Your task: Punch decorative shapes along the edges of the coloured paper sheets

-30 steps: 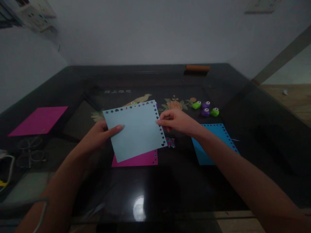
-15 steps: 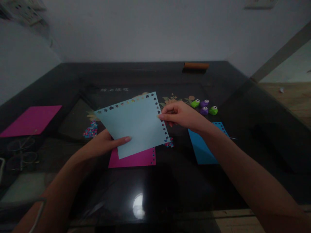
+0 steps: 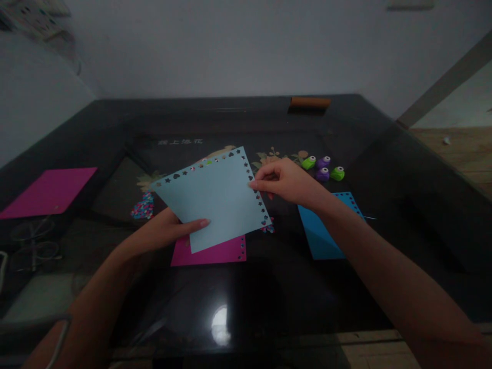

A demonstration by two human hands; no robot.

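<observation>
A light blue sheet of paper (image 3: 215, 200) is held up, tilted, above the dark table. Star and heart holes run along its top and right edges. My left hand (image 3: 179, 225) grips it at the lower left, thumb on top and the other fingers hidden underneath. At the right edge, my right hand (image 3: 279, 179) pinches the paper between thumb and fingers. Partly covered below it lies a pink sheet (image 3: 226, 251) with punched holes at its right edge. Under my right forearm is a blue sheet (image 3: 321, 236), also punched along its edges.
Several green and purple craft punches (image 3: 323, 174) stand beyond my right hand. Small confetti (image 3: 143, 206) lies in a pile at left. Another pink sheet (image 3: 52, 192) and eyeglasses (image 3: 34, 249) rest on the far left. An orange-brown roll (image 3: 310, 103) lies near the back wall.
The light blue sheet has tilted slightly, its lower edge shifting a little to the right with my left thumb. My right hand keeps its pinch at the right edge.
</observation>
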